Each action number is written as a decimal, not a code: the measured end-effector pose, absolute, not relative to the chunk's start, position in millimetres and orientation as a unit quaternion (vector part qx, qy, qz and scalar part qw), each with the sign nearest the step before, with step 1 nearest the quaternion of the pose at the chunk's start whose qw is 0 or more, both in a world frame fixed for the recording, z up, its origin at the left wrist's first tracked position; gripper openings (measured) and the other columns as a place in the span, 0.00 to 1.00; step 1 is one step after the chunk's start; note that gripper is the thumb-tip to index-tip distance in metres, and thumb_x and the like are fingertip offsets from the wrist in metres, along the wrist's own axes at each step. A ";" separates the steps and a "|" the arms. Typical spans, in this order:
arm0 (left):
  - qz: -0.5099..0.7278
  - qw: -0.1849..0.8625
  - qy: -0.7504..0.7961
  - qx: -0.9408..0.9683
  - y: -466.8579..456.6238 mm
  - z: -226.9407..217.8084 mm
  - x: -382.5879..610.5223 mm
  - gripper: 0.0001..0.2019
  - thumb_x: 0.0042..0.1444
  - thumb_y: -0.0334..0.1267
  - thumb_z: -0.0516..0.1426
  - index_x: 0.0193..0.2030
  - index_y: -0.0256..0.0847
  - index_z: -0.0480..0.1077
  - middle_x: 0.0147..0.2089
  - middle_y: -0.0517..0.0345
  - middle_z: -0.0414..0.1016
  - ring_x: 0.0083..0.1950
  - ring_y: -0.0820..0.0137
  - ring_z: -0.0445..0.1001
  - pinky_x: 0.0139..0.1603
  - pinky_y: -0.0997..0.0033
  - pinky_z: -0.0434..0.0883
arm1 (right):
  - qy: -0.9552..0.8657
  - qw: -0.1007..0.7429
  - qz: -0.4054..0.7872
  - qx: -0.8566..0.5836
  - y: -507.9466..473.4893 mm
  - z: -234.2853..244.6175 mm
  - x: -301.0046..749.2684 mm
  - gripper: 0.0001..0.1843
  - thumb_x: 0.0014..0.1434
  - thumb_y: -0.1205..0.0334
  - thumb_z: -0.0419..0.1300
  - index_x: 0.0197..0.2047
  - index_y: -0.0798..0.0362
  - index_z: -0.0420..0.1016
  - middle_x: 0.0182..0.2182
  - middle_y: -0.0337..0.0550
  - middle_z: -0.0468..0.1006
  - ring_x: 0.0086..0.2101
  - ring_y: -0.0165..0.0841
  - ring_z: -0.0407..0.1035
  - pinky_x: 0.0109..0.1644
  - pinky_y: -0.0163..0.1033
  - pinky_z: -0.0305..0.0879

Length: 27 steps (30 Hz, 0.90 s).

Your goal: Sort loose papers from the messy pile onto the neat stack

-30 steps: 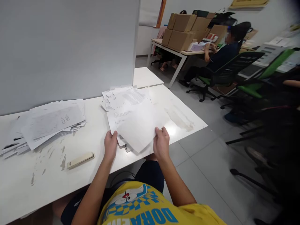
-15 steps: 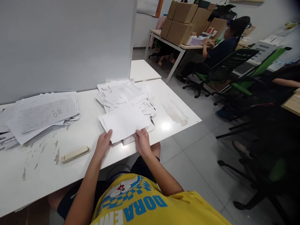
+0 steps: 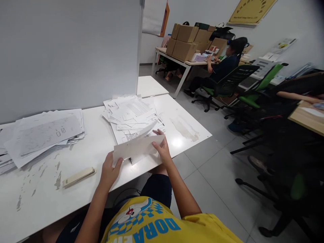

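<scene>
Sheets (image 3: 136, 148) of white paper span the gap between your two hands, lifted a little off the bench (image 3: 187, 130) near its front edge. Your left hand (image 3: 110, 170) pinches their lower left corner, thumb on top. Your right hand (image 3: 162, 150) closes on the right end, fingers partly behind the paper. Their long axis runs across your body, tilted so that the right end sits higher and farther from you than the left.

Just beyond them lies the loose pile (image 3: 131, 113) of printed slips and pages, touching or nearly touching the far edge of the held sheets. Your right hand is the nearer one to it. Well off to your left rests a second pile (image 3: 43, 135), and a beige bar (image 3: 79, 177) lies between it and your left hand, near the front edge.

Print on the pages is too small to read. Your yellow shirt (image 3: 152, 226) shows "DORA" in blue letters beside a cartoon face. Lettering on the yellow wall plaque (image 3: 249, 10) cannot be made out.
</scene>
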State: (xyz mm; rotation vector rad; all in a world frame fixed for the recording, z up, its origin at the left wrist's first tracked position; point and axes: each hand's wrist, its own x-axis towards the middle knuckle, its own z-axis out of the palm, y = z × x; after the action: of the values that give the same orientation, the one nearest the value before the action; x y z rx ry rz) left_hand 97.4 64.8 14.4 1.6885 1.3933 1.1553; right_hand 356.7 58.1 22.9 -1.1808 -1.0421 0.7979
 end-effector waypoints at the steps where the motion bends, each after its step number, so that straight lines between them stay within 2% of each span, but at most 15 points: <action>1: 0.454 0.321 0.525 0.645 64.4 14.1 97.0 0.27 0.56 0.59 0.57 0.54 0.41 0.72 0.55 0.46 0.76 0.58 0.56 0.74 0.60 0.57 0.70 | -0.451 0.638 0.369 -0.503 59.8 18.2 356.9 0.39 0.55 0.45 0.65 0.65 0.50 0.59 0.63 0.54 0.68 0.60 0.44 0.65 0.63 0.51 0.64; 3: 0.476 0.317 0.515 0.639 63.4 13.6 96.3 0.26 0.58 0.55 0.57 0.58 0.42 0.69 0.59 0.46 0.74 0.62 0.58 0.71 0.64 0.57 0.67 | -0.442 0.638 0.383 -0.500 61.4 8.7 354.5 0.32 0.55 0.44 0.63 0.59 0.50 0.66 0.57 0.53 0.74 0.56 0.43 0.69 0.61 0.50 0.66; 5: 0.469 0.336 0.521 0.628 62.4 12.5 96.2 0.24 0.59 0.55 0.56 0.56 0.42 0.70 0.57 0.47 0.75 0.60 0.59 0.72 0.62 0.58 0.68 | -0.448 0.629 0.375 -0.513 61.4 2.0 351.5 0.29 0.56 0.44 0.63 0.56 0.50 0.68 0.55 0.52 0.75 0.56 0.42 0.69 0.62 0.49 0.65; 10: 0.444 0.363 0.532 0.623 63.5 9.1 99.2 0.25 0.57 0.58 0.56 0.52 0.41 0.72 0.51 0.46 0.78 0.53 0.58 0.76 0.55 0.58 0.73 | -0.477 0.634 0.330 -0.511 60.7 4.1 351.5 0.37 0.55 0.47 0.64 0.64 0.49 0.61 0.62 0.52 0.67 0.63 0.41 0.61 0.66 0.49 0.59; 12: 0.449 0.364 0.540 0.611 64.8 7.9 99.9 0.24 0.56 0.58 0.56 0.49 0.40 0.72 0.48 0.47 0.79 0.50 0.57 0.77 0.53 0.57 0.74 | -0.481 0.635 0.352 -0.491 59.7 11.5 351.4 0.32 0.56 0.47 0.62 0.61 0.49 0.65 0.58 0.50 0.71 0.61 0.41 0.63 0.65 0.49 0.60; 15: 0.482 0.336 0.574 0.570 64.5 5.8 98.9 0.22 0.54 0.58 0.58 0.42 0.40 0.73 0.40 0.49 0.79 0.45 0.58 0.78 0.49 0.58 0.75 | -0.490 0.629 0.361 -0.484 55.4 29.1 348.2 0.20 0.59 0.48 0.61 0.52 0.48 0.72 0.48 0.47 0.77 0.54 0.41 0.69 0.63 0.47 0.63; 19: 0.577 0.269 0.592 0.494 56.4 4.1 92.5 0.20 0.54 0.56 0.60 0.41 0.40 0.72 0.38 0.51 0.78 0.45 0.60 0.77 0.52 0.60 0.74 | -0.533 0.624 0.302 -0.485 46.2 54.5 343.3 0.11 0.61 0.52 0.61 0.43 0.47 0.75 0.46 0.44 0.76 0.50 0.39 0.70 0.58 0.44 0.65; 23: 0.564 0.278 0.592 0.504 40.9 1.6 80.5 0.19 0.56 0.54 0.59 0.45 0.41 0.70 0.42 0.51 0.78 0.49 0.60 0.76 0.58 0.56 0.72 | -0.557 0.547 0.348 -0.520 41.5 54.4 339.0 0.11 0.62 0.52 0.58 0.45 0.48 0.74 0.41 0.41 0.77 0.44 0.37 0.71 0.50 0.41 0.69; 27: 0.492 0.305 0.634 0.513 10.5 2.3 74.2 0.26 0.56 0.51 0.60 0.58 0.42 0.68 0.58 0.45 0.74 0.64 0.55 0.69 0.67 0.55 0.66 | -0.522 0.486 0.417 -0.564 31.5 25.9 332.6 0.16 0.59 0.51 0.58 0.46 0.50 0.74 0.41 0.42 0.79 0.43 0.38 0.73 0.48 0.41 0.70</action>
State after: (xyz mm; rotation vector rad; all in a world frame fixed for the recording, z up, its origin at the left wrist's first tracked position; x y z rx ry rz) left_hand 74.2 10.5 2.3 1.3583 1.6774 1.3021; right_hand 332.6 31.5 25.9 -1.3738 -1.2693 1.0141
